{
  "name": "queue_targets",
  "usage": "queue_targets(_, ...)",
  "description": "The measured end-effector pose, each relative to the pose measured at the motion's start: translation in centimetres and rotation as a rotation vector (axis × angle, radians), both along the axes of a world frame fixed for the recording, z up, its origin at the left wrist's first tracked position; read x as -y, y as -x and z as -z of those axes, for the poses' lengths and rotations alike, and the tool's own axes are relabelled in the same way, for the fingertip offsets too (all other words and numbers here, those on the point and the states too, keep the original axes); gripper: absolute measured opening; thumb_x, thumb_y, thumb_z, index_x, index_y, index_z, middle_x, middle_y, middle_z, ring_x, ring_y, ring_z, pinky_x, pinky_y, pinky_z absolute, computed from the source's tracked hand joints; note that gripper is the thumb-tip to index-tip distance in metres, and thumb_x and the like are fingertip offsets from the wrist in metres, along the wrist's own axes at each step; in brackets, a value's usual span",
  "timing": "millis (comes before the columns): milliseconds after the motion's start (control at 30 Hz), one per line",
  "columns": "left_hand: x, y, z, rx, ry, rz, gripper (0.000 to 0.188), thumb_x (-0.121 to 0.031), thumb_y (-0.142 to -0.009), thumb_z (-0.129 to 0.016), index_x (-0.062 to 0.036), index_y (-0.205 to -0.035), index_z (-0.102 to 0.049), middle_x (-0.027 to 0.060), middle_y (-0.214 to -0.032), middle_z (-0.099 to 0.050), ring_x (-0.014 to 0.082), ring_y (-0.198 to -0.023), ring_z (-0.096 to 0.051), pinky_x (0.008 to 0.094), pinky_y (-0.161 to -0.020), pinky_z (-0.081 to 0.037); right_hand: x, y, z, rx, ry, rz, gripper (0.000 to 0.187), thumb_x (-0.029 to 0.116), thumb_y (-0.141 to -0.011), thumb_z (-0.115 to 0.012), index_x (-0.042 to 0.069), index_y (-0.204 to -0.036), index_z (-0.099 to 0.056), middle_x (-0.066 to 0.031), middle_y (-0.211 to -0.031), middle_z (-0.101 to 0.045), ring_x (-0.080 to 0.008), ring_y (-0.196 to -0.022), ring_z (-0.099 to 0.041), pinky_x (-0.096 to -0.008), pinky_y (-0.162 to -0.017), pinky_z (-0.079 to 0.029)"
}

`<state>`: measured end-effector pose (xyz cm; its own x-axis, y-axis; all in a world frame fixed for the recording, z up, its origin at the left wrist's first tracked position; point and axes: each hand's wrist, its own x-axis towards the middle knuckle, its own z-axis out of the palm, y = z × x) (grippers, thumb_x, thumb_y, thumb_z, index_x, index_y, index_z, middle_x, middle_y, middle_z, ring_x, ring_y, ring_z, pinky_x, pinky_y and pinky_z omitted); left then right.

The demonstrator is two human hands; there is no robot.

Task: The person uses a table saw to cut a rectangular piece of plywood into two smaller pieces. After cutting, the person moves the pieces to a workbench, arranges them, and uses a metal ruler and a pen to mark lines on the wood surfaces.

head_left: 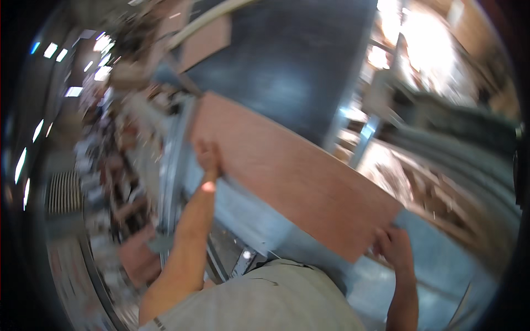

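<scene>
A long reddish-brown plywood board lies aslant in front of me, over a pale metal surface. At its left end, my left hand holds the near edge, its fingers bent against the wood and blurred by motion. My right hand is closed on the board's right end, close to the near corner, with the fingertips partly hidden. Along the board's far edge runs a dark, smooth tabletop.
A metal rail stands by the board's left end. Beyond the dark tabletop's left side lies another brown panel. A grey-green machine part and wooden framing are at the right. Blurred stacks of material fill the left.
</scene>
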<state>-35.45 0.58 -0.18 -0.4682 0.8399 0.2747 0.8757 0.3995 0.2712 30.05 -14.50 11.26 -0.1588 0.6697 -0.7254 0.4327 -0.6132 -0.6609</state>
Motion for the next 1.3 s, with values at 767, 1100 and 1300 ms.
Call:
queue_targets(767,0.5,-6.6,-5.2,0.224,-0.066,-0.260,0.083,-0.057,-0.080,-0.069,-0.0036,-0.140,-0.048,0.0234,-0.151,-0.035,0.0401,-0.146,-0.022,0.0546,-0.116,-0.012,-0.2,1.0,0.6,0.010,0.180,0.111,0.033,0.022,-0.099,-0.054,-0.004,-0.083,-0.065,-0.0118,-0.065,-0.069,-0.0179,-0.054,-0.068,-0.0272,-0.048,-0.053)
queue_targets(1100,0.5,-5.1,-4.7,0.202,-0.070,-0.257,0.081,-0.054,-0.080,-0.070,-0.0038,-0.140,-0.047,0.0232,-0.149,-0.037,0.0417,-0.144,-0.023,0.0550,-0.116,-0.013,-0.8,2.0,0.4,-0.011,0.176,0.085,0.034,0.023,-0.098,-0.053,-0.004,-0.084,-0.066,-0.0114,-0.065,-0.069,-0.0176,-0.054,-0.068,-0.0274,-0.048,-0.053)
queue_targets(1300,0.1,-4.5,-4.9,0.189,-0.083,-0.260,0.081,-0.054,-0.080,-0.070,-0.0042,-0.139,-0.047,0.0235,-0.149,-0.037,0.0420,-0.145,-0.022,0.0562,-0.116,-0.013,-1.0,2.7,0.5,-0.025,0.166,0.098,0.036,0.024,-0.099,-0.053,-0.004,-0.081,-0.065,-0.0123,-0.064,-0.068,-0.0178,-0.052,-0.067,-0.0269,-0.046,-0.052)
